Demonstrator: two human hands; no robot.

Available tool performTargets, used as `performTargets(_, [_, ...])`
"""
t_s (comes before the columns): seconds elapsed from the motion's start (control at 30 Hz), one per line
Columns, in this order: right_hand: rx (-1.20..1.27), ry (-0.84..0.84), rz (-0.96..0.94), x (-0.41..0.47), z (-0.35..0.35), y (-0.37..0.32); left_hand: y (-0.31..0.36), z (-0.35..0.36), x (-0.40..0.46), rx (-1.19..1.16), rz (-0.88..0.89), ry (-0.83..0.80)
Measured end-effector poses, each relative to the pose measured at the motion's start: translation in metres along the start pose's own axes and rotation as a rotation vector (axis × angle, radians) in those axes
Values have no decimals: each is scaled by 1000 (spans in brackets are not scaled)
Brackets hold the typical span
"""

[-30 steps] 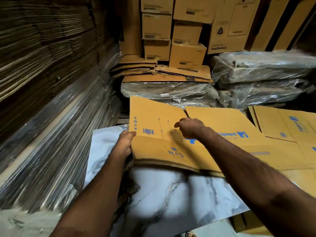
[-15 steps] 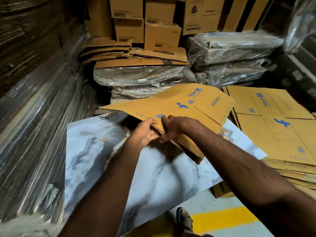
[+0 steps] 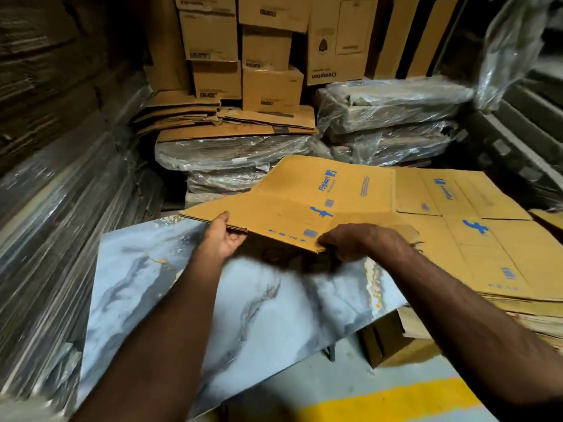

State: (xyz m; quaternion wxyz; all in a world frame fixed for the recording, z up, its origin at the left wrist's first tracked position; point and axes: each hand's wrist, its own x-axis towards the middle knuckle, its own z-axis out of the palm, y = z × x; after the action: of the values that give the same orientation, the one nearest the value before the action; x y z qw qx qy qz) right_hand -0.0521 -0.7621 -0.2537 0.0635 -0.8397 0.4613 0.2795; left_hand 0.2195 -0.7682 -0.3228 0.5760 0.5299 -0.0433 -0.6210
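Flattened Flipkart carton (image 3: 304, 205): printed face up, being held roughly level just above the marble-patterned surface (image 3: 158, 284), near edge facing the wearer, far right end reaching toward the stack of flattened cartons (image 3: 493, 257); contact with that stack not being discernible. Left grip (image 3: 224, 239): pinching the carton's near-left edge, thumb lying on top, fingers curling underneath. Right grip (image 3: 356, 242): clasping the same near edge further right, knuckles up, fingers curling round the cardboard. Marble-patterned surface: sitting tilted across the lower middle, its right corner resting over a brown box (image 3: 393, 345) on the floor. Stack of flattened cartons: lying just beside the surface on the right, blue logos showing. Plastic-wrapped bundles (image 3: 393, 114): piling up behind the carton, loose flattened cardboard (image 3: 219, 123) lying on the left-hand bundles. Sealed brown boxes (image 3: 271, 86): standing stacked against the back wall, a Crompton box (image 3: 335, 44) sitting upside down among them. Yellow floor line (image 3: 380, 400): running along the bottom edge.
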Motion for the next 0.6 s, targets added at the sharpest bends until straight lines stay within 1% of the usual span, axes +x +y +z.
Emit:
performTargets(0.07, [13, 13, 50, -17, 16, 31, -17, 12, -11, 65, -5, 31])
performTargets(0.1, [24, 44, 86, -23, 27, 47, -29, 22, -18, 90, -16, 20])
performTargets(0.13, [33, 106, 136, -28, 38, 61, -41, 32, -24, 102, -25, -3])
performTargets(0.2, [8, 309, 284, -42, 63, 84, -65, 55, -38, 79, -25, -40])
performTargets(0.27, [23, 502, 438, -61, 89, 99, -88, 79, -49, 24, -11, -39])
performTargets(0.33, [150, 622, 508, -77, 117, 110, -106, 102, -59, -45, 6, -37])
performTargets(0.37, [250, 641, 534, -83, 131, 115, -114, 111, -63, -64, 17, -31])
performTargets(0.43, [560, 605, 593, -88, 159, 122, -129, 128, -70, -57, 39, -17])
performTargets(0.47, [804, 548, 599, -89, 171, 125, -136, 134, -74, -49, 49, -10])
performTargets(0.5, [1134, 490, 568, -90, 182, 128, -143, 138, -78, -42, 58, -6])
performTargets(0.57, [1889, 320, 449, -85, 201, 138, -153, 143, -86, -21, 65, -17])
performTargets(0.6, [2155, 285, 393, -84, 208, 143, -156, 143, -91, -14, 66, -32])
